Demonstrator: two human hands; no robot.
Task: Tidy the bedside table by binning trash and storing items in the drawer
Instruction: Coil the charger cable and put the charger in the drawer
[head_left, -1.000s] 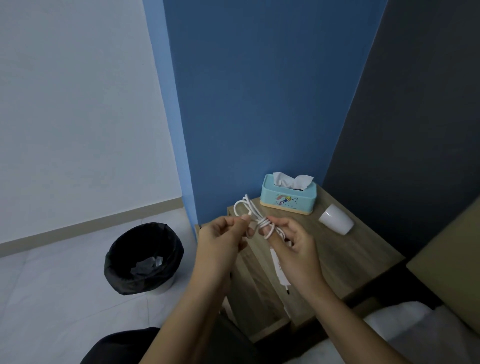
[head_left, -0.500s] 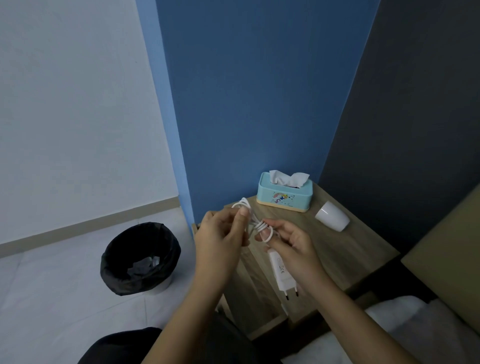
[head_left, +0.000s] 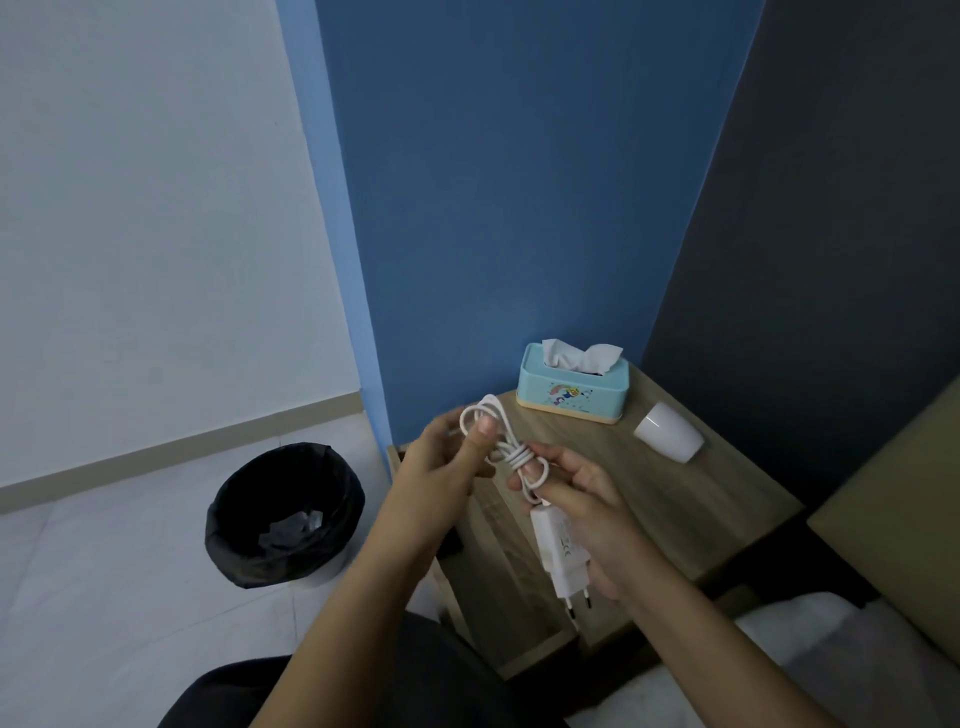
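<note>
1. While both hands are raised above the near left part of the tabletop, a white charger cable is held between them, bundled into loops with a few turns wound round its middle.
2. Left hand: fingers closed narrow on the far loop of the cable, thumb pressed against the strands; the loop stands out above the thumb.
3. Right hand: fingers curled round the near end of the bundle, where a small loop passes over a fingertip. The white charger plug lies against this palm, its two pins pointing toward the camera and down.
4. Cable and plug are off the tabletop, carried entirely by the two hands.
5. Tabletop, far edge against the blue wall: a light blue tissue box with a cartoon print on its near side and a white tissue sticking up from the slot.
6. Right of the tissue box, apart from it: a white cup lying on its side on the tabletop.
7. Floor, left of the bedside table: a round bin with a black liner, open at the top; some pale crumpled trash is visible inside.
8. A pale tiled floor and white wall fill the left; white bedding shows at the near right corner.
9. Below the forearms a strip of the wooden table front is visible; I cannot tell whether a drawer is open.
</note>
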